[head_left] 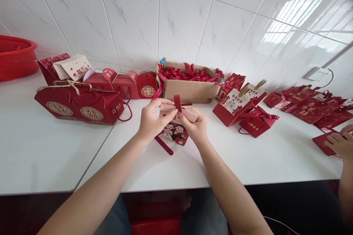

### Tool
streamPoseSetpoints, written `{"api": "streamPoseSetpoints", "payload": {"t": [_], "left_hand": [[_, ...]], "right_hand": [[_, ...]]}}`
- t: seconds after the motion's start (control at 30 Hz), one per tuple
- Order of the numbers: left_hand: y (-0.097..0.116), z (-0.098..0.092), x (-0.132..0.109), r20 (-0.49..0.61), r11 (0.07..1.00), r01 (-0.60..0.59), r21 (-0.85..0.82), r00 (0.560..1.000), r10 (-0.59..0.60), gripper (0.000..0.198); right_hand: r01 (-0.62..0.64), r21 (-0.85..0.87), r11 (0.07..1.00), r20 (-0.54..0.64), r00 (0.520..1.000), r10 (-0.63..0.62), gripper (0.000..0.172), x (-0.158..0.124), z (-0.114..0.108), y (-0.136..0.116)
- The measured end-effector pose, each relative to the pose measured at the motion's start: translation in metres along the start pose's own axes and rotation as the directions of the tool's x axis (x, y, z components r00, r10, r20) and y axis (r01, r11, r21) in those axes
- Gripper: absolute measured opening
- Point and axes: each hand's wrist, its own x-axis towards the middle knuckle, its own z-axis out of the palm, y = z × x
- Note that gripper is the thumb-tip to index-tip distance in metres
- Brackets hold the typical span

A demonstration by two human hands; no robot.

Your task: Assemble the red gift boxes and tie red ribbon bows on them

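Over the middle of the white table (41, 154), both my hands work on a small red gift box (175, 132) printed with a cartoon couple. My left hand (151, 119) pinches a red ribbon (178, 102) looped at the box's top. My right hand (195, 126) grips the box's pale top flap from the right. One ribbon end trails down to the table at the lower left of the box.
A cardboard box (189, 88) full of red ribbons stands behind. Large red gift bags (79, 104) and small red boxes line the left. Finished boxes (242, 112) sit to the right. Another person's hand (340, 143) holds a red piece at far right. A red basin (15, 57) is far left.
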Motion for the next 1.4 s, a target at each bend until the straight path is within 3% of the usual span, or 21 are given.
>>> {"api": "streamPoseSetpoints", "payload": {"t": [0.2,0.33,0.57,0.63,0.73,0.87,0.93,1.03,1.23,1.4], "left_hand": [[-0.003,-0.005,0.001,0.215,0.997,-0.013,-0.073,0.976,0.028,0.03],[-0.007,-0.004,0.001,0.163,0.999,-0.025,-0.043,0.986,0.032,0.027],[-0.009,0.0,-0.002,0.021,0.984,-0.174,0.032,0.985,0.173,0.024],[-0.009,0.001,-0.003,0.002,0.991,-0.136,0.015,0.991,0.136,0.024],[-0.007,0.003,-0.005,0.037,0.996,0.014,-0.087,0.999,-0.011,0.026],[-0.003,0.006,-0.005,0.133,0.919,0.255,-0.301,0.965,-0.224,0.048],[-0.002,0.006,-0.004,0.177,0.865,0.333,-0.376,0.942,-0.285,0.053],[-0.003,0.004,-0.002,0.219,0.85,0.371,-0.374,0.926,-0.307,0.04],[-0.012,0.002,-0.002,0.27,0.818,0.341,-0.464,0.933,-0.236,0.035],[-0.013,0.004,-0.006,0.29,0.84,0.302,-0.45,0.94,-0.183,0.033]], "right_hand": [[0.036,0.018,0.999,0.025,0.999,-0.037,0.013,0.001,-0.003,0.005],[0.079,0.025,0.997,0.065,0.995,-0.08,0.014,0.002,-0.005,0.005],[0.099,0.007,0.995,0.08,0.992,-0.099,0.014,-0.001,-0.002,-0.002],[0.123,0.002,0.992,0.087,0.989,-0.123,0.014,-0.001,-0.002,-0.003],[0.173,-0.022,0.985,0.102,0.98,-0.17,0.013,0.0,-0.004,-0.003],[0.191,-0.046,0.981,0.125,0.975,-0.184,0.014,0.001,-0.006,-0.003],[0.172,-0.027,0.985,0.115,0.979,-0.168,0.014,0.002,-0.006,-0.002],[0.088,0.026,0.996,0.089,0.992,-0.09,0.012,0.002,-0.004,0.0],[-0.076,0.108,0.991,0.103,0.993,0.064,0.015,0.003,-0.004,-0.001],[-0.247,0.147,0.958,0.041,0.969,0.244,0.023,0.004,-0.004,-0.006]]}}
